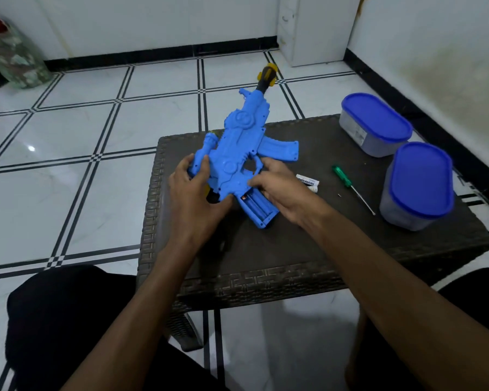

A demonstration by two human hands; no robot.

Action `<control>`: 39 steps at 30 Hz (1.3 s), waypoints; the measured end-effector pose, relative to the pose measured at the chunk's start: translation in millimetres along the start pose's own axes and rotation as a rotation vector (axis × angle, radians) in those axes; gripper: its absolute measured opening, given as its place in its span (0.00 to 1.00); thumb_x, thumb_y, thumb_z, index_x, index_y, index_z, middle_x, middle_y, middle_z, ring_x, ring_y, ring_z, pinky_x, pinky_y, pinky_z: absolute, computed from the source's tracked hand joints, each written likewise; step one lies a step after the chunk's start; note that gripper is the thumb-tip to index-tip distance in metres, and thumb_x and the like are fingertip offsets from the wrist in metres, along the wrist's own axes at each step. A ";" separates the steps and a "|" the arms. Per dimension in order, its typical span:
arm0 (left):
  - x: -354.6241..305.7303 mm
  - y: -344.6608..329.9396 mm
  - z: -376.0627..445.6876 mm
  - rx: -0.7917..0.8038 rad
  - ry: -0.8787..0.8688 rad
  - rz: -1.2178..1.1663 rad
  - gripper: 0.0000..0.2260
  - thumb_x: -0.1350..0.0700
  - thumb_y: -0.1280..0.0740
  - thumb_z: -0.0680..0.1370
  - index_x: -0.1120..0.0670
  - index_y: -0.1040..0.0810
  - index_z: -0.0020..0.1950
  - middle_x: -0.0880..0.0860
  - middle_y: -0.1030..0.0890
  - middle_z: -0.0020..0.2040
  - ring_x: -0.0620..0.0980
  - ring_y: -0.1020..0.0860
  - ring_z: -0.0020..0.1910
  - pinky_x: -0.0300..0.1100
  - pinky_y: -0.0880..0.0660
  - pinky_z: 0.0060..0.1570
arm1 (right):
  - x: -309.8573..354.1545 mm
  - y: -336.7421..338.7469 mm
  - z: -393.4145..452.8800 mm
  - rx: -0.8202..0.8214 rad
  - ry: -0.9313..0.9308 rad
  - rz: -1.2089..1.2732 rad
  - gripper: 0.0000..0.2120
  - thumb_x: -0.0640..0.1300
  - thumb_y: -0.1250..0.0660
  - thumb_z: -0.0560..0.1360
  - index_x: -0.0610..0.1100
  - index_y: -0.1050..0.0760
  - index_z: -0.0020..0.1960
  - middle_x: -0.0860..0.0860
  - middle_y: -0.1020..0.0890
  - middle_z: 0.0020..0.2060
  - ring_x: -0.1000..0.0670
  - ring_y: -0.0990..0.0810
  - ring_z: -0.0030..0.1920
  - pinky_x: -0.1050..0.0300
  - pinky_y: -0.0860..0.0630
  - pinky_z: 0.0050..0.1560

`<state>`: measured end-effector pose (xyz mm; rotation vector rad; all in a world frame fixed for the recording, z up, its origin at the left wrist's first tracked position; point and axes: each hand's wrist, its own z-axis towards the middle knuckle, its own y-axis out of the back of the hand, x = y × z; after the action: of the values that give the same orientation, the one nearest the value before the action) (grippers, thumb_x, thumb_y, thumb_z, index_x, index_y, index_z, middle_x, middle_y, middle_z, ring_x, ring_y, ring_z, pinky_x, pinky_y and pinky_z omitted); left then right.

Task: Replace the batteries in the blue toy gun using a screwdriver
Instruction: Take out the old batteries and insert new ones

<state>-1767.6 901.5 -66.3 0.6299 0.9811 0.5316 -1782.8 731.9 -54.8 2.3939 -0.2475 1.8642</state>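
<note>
Blue toy gun [237,153] lies mid-tabletop [294,249], left hand [191,190] gripping its rear, right hand [277,183] curled round the grip w/ battery bay open. Screwdriver [350,187] & batteries [308,182] sit at 3 o'clock. Imo steady the body, check polarity before seating cells.

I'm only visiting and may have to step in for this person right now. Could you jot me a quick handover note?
Left hand grips the rear of the blue toy gun, which is propped on the dark woven table.
Right hand holds the gun at the grip, beside the open battery compartment.
The green screwdriver lies on the table to the right, untouched; white batteries lie just past the right hand.
Done: the compartment is open.
Left: put batteries in, close the cover, screw it down. I cannot tell whether those batteries are old or new.
</note>
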 end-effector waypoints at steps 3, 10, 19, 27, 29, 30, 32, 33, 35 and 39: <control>1.3 -0.8 0.1 0.020 0.022 -0.012 0.39 0.39 0.33 0.66 0.55 0.32 0.74 0.57 0.34 0.72 0.56 0.36 0.70 0.39 0.38 0.63 | 4.4 3.4 -3.7 0.050 -0.014 -0.044 0.22 0.26 0.38 0.72 0.43 0.26 0.63 0.44 0.17 0.55 0.45 0.17 0.54 0.44 0.20 0.57; 14.6 -3.8 2.2 0.041 0.145 -0.038 0.42 0.35 0.34 0.63 0.54 0.33 0.74 0.54 0.34 0.71 0.53 0.34 0.69 0.51 0.29 0.65 | 17.7 10.0 -21.6 0.036 0.156 -0.616 0.10 0.33 0.38 0.74 0.43 0.23 0.51 0.55 0.24 0.34 0.54 0.25 0.37 0.56 0.31 0.45; 25.0 -12.2 2.0 0.096 0.273 -0.106 0.41 0.36 0.31 0.58 0.54 0.25 0.67 0.53 0.27 0.66 0.51 0.25 0.60 0.50 0.24 0.56 | -11.3 14.1 -47.1 0.061 0.511 -1.108 0.16 0.48 0.34 0.75 0.49 0.19 0.62 0.49 0.24 0.62 0.47 0.28 0.62 0.52 0.29 0.63; 28.5 -14.2 1.2 0.108 0.274 -0.083 0.43 0.35 0.33 0.59 0.55 0.27 0.70 0.55 0.28 0.68 0.53 0.26 0.63 0.50 0.24 0.58 | -15.5 17.9 -40.7 0.107 0.596 -1.228 0.18 0.55 0.33 0.75 0.50 0.19 0.61 0.49 0.27 0.63 0.47 0.29 0.62 0.46 0.28 0.61; 28.9 -14.6 0.8 0.113 0.273 -0.073 0.43 0.35 0.33 0.59 0.55 0.28 0.70 0.56 0.28 0.69 0.54 0.27 0.64 0.51 0.25 0.60 | -15.2 18.7 -37.1 0.105 0.640 -1.247 0.18 0.55 0.33 0.73 0.48 0.18 0.58 0.49 0.26 0.61 0.47 0.27 0.58 0.46 0.26 0.56; 28.9 -14.8 0.6 0.117 0.276 -0.068 0.43 0.36 0.33 0.60 0.55 0.28 0.71 0.56 0.29 0.69 0.54 0.27 0.64 0.51 0.25 0.60 | -15.2 18.6 -34.6 0.110 0.664 -1.258 0.17 0.55 0.34 0.73 0.48 0.17 0.56 0.50 0.25 0.59 0.48 0.27 0.55 0.47 0.25 0.54; 28.4 -14.9 0.1 0.120 0.277 -0.058 0.42 0.36 0.33 0.60 0.56 0.28 0.70 0.56 0.29 0.69 0.55 0.27 0.64 0.51 0.25 0.60 | -15.0 18.4 -30.0 0.124 0.724 -1.270 0.17 0.54 0.35 0.72 0.46 0.16 0.53 0.50 0.23 0.56 0.49 0.26 0.50 0.48 0.24 0.50; 28.2 -15.0 -0.3 0.120 0.270 -0.053 0.42 0.36 0.33 0.60 0.56 0.27 0.70 0.56 0.29 0.69 0.55 0.27 0.64 0.51 0.25 0.60 | -15.3 18.3 -27.5 0.135 0.751 -1.278 0.16 0.53 0.35 0.72 0.45 0.16 0.52 0.50 0.23 0.56 0.49 0.26 0.49 0.49 0.24 0.49; 28.5 -14.7 -0.7 0.122 0.262 -0.051 0.41 0.37 0.33 0.61 0.57 0.27 0.69 0.56 0.28 0.68 0.55 0.27 0.63 0.52 0.25 0.59 | -14.5 17.0 -23.6 0.160 0.789 -1.296 0.15 0.52 0.34 0.74 0.44 0.15 0.51 0.49 0.22 0.56 0.49 0.25 0.49 0.51 0.24 0.50; 28.2 -14.8 -1.0 0.128 0.263 -0.041 0.39 0.39 0.31 0.62 0.57 0.27 0.68 0.56 0.28 0.67 0.55 0.27 0.63 0.52 0.25 0.59 | -15.2 16.0 -16.8 0.187 0.851 -1.278 0.14 0.50 0.35 0.76 0.42 0.16 0.47 0.47 0.21 0.54 0.46 0.24 0.49 0.50 0.23 0.50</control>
<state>-1753.6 910.1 -93.6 0.6627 1.2812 0.5266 -1805.5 720.1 -65.8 0.9776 1.2048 1.8584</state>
